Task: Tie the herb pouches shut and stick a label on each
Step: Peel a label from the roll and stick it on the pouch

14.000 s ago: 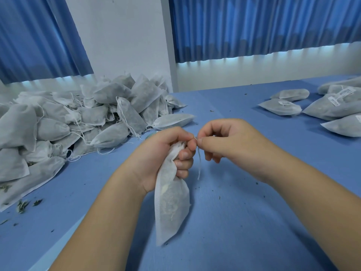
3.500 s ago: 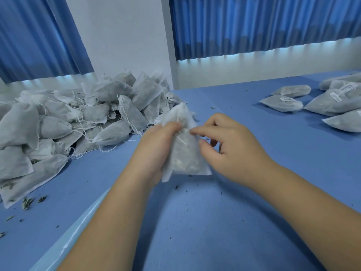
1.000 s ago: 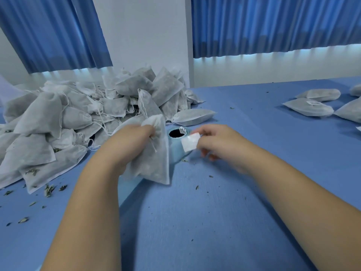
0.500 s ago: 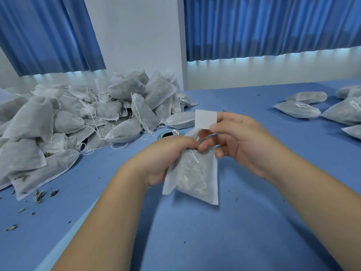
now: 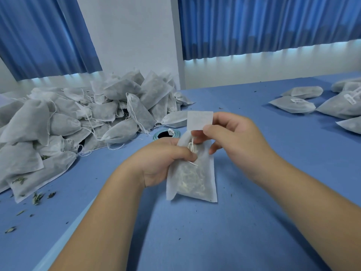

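My left hand grips a white herb pouch by its gathered neck, where a knotted white string shows. The pouch hangs down over the blue table, dried herbs visible through its fabric. My right hand pinches a white rectangular label between thumb and fingers, holding it upright just above the pouch's neck. The label's lower edge is close to the pouch top; I cannot tell whether it touches.
A big heap of white pouches with loose strings fills the left of the table. A blue label roll lies just beyond my hands. Labelled pouches lie at the far right. Herb crumbs are scattered at left.
Since a second ago my right hand has brought a label from the roll to the pouch's neck, and my left hand has carried the pouch to the middle. Over the last half second little moved.
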{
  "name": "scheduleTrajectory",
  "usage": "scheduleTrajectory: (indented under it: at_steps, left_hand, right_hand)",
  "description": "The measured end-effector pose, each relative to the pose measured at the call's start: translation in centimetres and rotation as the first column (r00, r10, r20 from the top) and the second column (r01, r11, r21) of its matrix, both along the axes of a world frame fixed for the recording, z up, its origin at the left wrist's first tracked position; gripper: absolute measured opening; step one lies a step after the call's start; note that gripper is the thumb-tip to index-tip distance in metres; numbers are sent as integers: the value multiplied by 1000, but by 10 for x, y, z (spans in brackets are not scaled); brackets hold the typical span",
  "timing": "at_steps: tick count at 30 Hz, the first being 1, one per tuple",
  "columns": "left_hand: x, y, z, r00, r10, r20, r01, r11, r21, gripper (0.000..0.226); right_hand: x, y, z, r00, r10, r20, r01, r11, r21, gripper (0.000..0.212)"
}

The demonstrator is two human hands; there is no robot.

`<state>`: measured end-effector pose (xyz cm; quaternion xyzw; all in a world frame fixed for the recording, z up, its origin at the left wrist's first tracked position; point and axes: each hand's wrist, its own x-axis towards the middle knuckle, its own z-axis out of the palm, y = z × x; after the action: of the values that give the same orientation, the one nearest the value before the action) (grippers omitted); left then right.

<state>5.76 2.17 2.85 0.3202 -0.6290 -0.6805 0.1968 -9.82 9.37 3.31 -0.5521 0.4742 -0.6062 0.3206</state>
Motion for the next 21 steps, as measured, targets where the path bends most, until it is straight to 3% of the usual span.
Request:
scheduleTrajectory:
  at_steps: [6,14,21]
  left_hand:
    - [-2,2,1,994,105,-4,-105,994,-10,15]
    - [-1,5,5,999,33,-16,-33,999,19,13]
    - [0,7,8,997,21,-72,-16,997,79,12]
  right_hand:
    - [0,1,3,994,37,103,-25,994,-108,23]
    - [-6,-3,-2,999,-43,31,43,999,2,20]
    - [-7,-3,-5,993,-106,-55,102,992,-70,21]
